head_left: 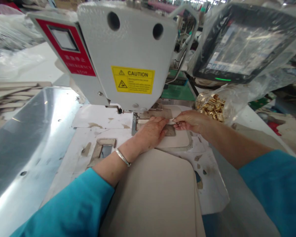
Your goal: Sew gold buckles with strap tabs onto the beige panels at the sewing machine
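Under the head of a sewing machine (pixel 133 56) lies a beige panel (pixel 180 140) with rounded corners, a metal clamp frame (pixel 171 131) over it. My left hand (pixel 150 131) rests flat across the frame, fingers stretched toward the right, on a narrow pale strip (pixel 143 121). At the strip's right end my right hand (pixel 190 121) is closed in a pinch on it; the fingertips partly hide the grip. Nearer to me, a stack of beige panels (pixel 158 194) lies below my left wrist.
A plastic bag of gold-coloured metal pieces (pixel 213 107) sits right of my right hand. Behind it stands a plastic-wrapped control screen (pixel 246 46). Beige strips (pixel 7 98) are piled at the left beside a shiny metal surface (pixel 37 131). A red emergency stop panel (pixel 66 46) is on the machine.
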